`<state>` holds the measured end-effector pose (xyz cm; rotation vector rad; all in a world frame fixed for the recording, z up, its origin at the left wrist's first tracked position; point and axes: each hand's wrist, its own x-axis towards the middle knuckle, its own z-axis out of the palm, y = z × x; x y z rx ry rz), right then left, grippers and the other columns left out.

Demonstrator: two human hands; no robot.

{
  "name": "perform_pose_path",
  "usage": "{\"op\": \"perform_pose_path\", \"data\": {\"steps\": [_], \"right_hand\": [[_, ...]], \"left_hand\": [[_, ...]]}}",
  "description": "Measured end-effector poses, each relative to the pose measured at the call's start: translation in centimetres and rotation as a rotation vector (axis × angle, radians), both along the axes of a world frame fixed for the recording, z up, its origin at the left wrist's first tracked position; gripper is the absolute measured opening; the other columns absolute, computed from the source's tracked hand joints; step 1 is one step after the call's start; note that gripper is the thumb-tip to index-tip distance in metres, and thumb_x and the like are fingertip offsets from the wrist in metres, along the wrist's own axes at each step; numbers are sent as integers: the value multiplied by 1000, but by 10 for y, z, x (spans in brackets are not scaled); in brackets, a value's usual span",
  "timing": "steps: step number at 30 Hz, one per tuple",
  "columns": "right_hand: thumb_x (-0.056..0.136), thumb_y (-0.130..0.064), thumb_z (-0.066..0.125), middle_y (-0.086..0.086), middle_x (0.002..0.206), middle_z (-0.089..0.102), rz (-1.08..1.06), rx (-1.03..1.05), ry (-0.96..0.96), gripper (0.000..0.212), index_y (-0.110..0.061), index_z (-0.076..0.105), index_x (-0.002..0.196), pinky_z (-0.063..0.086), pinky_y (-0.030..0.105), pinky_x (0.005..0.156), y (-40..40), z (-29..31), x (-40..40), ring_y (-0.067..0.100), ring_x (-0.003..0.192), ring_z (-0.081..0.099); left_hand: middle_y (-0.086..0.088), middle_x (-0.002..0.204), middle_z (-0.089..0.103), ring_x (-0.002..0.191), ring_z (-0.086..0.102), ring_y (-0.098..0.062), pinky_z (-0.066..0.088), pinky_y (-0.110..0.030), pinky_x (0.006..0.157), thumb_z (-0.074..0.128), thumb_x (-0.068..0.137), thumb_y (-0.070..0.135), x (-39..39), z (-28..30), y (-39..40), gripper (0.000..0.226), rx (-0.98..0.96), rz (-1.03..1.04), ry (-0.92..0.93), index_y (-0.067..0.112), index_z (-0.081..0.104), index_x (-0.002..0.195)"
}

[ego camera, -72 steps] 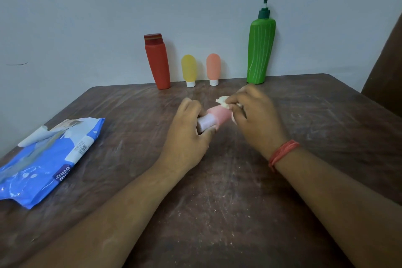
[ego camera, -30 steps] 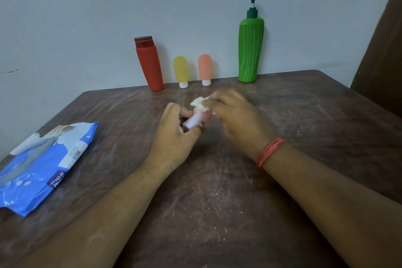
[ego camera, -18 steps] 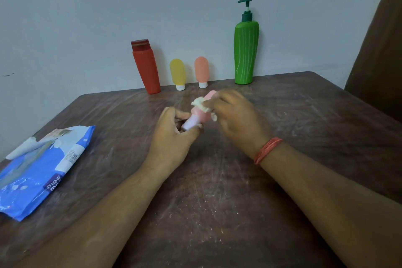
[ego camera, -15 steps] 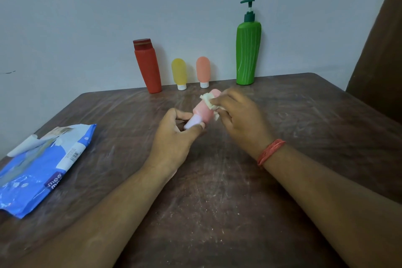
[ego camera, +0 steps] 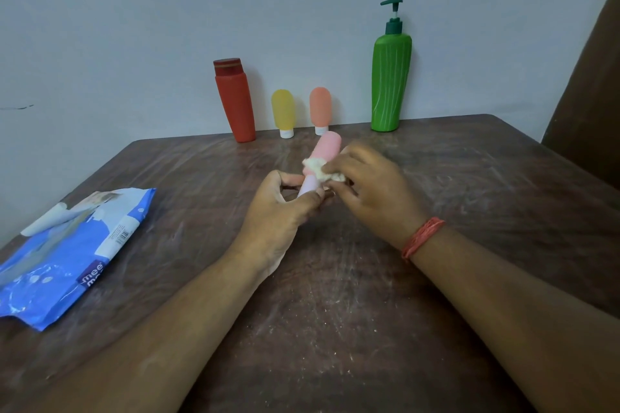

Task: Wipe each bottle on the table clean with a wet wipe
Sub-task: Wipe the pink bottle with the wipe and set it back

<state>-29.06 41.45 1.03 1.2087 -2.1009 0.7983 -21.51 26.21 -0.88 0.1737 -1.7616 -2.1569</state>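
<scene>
My left hand (ego camera: 280, 208) grips a small pink bottle (ego camera: 325, 149) by its pale cap end, holding it tilted up and away over the middle of the table. My right hand (ego camera: 372, 189) presses a crumpled white wet wipe (ego camera: 320, 169) against the bottle's lower body. Along the back wall stand a red bottle (ego camera: 235, 100), a small yellow bottle (ego camera: 283, 112), a small orange bottle (ego camera: 320, 109) and a tall green pump bottle (ego camera: 391, 77).
A blue wet-wipe pack (ego camera: 67, 251) lies near the left edge of the dusty brown table (ego camera: 335, 312). A dark brown panel (ego camera: 593, 77) rises at the right, beyond the table's corner.
The pink bottle has swung from lying sideways to pointing up and away. My right hand with the wipe has slid down its body toward the cap end.
</scene>
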Motion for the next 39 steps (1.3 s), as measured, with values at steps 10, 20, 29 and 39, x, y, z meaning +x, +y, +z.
{"op": "perform_pose_path", "data": {"steps": [10,20,29,39], "right_hand": [[93,-6,64,0,89,74,51,-798,-875,16,-21,68,92,55,29,74,-5,-3,-13,12,83,69],[96,5,54,7,89,73,298,-936,-1264,14,-4,64,98,59,28,76,-16,-1,-3,15,83,71],[96,8,48,10,92,72,346,-844,-1265,22,-5,66,99,56,31,80,-11,-1,-3,19,86,69],[97,9,46,11,96,70,355,-952,-1235,22,-1,64,105,56,32,85,-10,0,-5,17,87,68]], "left_hand": [[-16,111,73,94,77,-27,62,-36,84,75,87,9,-2,-6,-2,29,-213,-58,-40,10,54,107],[-16,118,69,90,78,-24,61,-36,82,72,92,8,-1,1,-6,24,-320,13,-24,16,55,107],[-10,100,78,87,78,-25,60,-31,78,67,95,4,1,4,-5,19,-315,6,8,14,54,105],[-15,105,73,83,78,-25,62,-35,79,68,95,4,-1,4,-5,19,-354,-3,4,15,54,103]]}}
